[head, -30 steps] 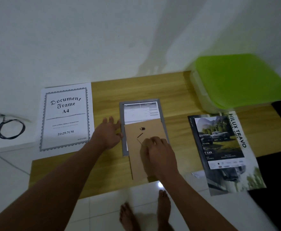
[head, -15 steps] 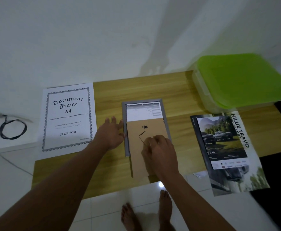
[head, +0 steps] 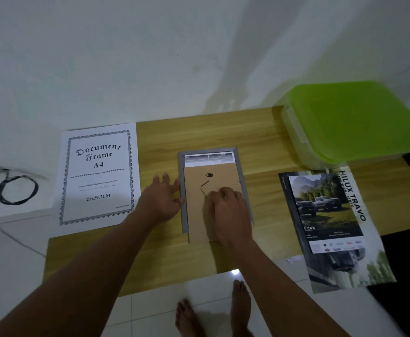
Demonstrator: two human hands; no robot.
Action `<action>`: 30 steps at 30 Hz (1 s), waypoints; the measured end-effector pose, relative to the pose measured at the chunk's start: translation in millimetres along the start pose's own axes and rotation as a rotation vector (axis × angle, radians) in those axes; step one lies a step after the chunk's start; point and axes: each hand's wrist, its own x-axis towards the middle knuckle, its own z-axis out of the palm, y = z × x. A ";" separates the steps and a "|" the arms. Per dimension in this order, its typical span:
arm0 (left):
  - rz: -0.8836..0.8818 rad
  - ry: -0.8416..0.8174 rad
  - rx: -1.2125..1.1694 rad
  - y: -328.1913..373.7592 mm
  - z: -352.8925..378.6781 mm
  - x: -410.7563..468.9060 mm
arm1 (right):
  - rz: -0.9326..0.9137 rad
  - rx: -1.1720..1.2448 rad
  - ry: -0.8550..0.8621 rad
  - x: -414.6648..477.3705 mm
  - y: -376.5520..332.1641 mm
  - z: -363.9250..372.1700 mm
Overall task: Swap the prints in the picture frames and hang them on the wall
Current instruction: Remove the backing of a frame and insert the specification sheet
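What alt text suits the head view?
Right hand rests on a brown backing board, partly out of a grey picture frame face down on a table; left hand touches the frame's left edge. Certificate insert lies left, truck poster right.

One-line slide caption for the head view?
Right hand on the cardboard backing of a face-down grey frame; left hand touching its edge.
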 end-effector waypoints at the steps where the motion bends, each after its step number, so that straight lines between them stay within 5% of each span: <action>1: 0.002 0.002 0.004 0.0 0.0 0.3 | -0.003 -0.006 -0.009 4.9 -0.4 -1.0; 10: -0.007 0.022 -0.018 1.6 -0.9 -1.4 | -0.019 -0.074 -0.144 42.9 3.3 -3.7; 14: -0.018 0.022 -0.046 2.3 -0.2 -1.6 | -0.121 -0.015 -0.065 37.9 11.8 -7.3; 22: -0.021 0.048 -0.116 1.5 3.8 -0.6 | -0.256 0.014 -0.184 51.2 28.5 -30.8; 30: -0.003 0.077 -0.074 0.7 5.2 -1.1 | 0.143 0.061 -0.105 67.8 -25.5 -16.0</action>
